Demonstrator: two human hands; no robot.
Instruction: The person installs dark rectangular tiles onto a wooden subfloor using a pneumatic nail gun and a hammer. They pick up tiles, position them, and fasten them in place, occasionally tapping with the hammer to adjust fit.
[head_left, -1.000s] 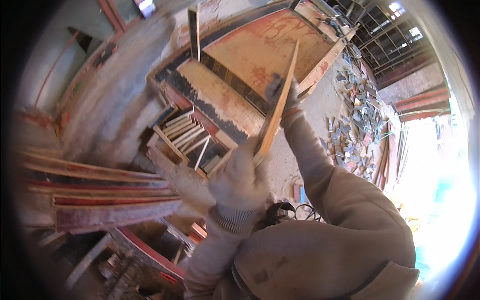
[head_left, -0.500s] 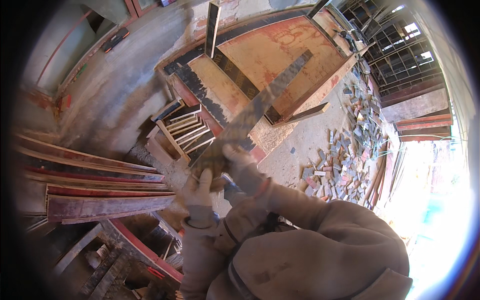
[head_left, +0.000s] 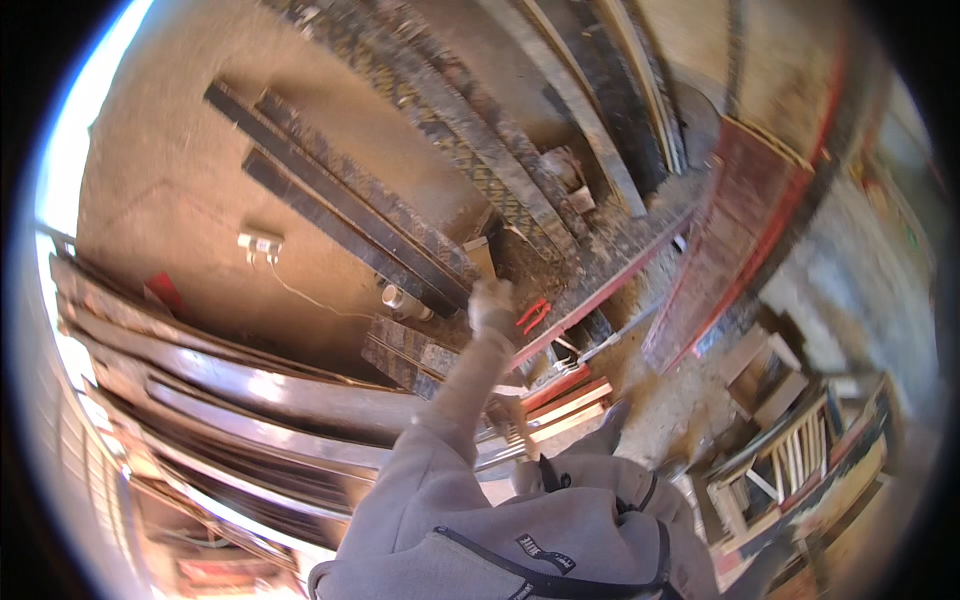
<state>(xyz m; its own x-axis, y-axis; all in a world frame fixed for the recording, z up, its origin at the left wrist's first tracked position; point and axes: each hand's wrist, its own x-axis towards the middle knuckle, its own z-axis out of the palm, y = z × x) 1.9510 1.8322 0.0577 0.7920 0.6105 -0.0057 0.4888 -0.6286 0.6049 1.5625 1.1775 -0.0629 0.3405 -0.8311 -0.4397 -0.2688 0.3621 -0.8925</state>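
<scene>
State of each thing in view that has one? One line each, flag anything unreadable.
Pale-gloved left hand: outstretched, blurred; grip unreadable.
Small red V-shaped hand tool: lying down, arms spread apart.
White rectangular power strip: lying on the brown floor; power status unreadable.
Long dark wooden planks: lying roughly parallel.
Long glossy brown boards: piled together.
Rectangular wooden crate: open, pale slats inside.

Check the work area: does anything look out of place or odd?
Two things look stray. Red pliers lie loose between the left hand and the red-edged board. What looks like a white power strip lies on the brown floor, its cord trailing loosely.
</scene>
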